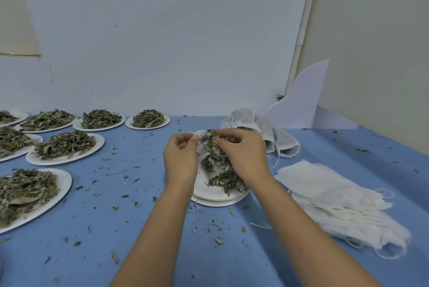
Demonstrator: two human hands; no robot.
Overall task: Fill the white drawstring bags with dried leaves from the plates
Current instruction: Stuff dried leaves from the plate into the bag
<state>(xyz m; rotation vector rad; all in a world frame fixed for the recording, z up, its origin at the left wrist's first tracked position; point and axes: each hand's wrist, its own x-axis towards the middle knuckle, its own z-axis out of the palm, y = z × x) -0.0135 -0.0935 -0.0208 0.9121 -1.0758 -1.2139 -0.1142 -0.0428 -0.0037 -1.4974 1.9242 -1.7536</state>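
Far-left plates partly out of frame

A blue table fills the near part of the scene and runs back to a pale, scuffed wall. On that wall a beige panel hangs at the far left, and a slim white pipe slants down it at the right, where a cream side wall begins. A white board with a curved top edge stands upright at the table's far right corner, just below the pipe's lower end.

Dried leaves heaped on white plate, bags beside
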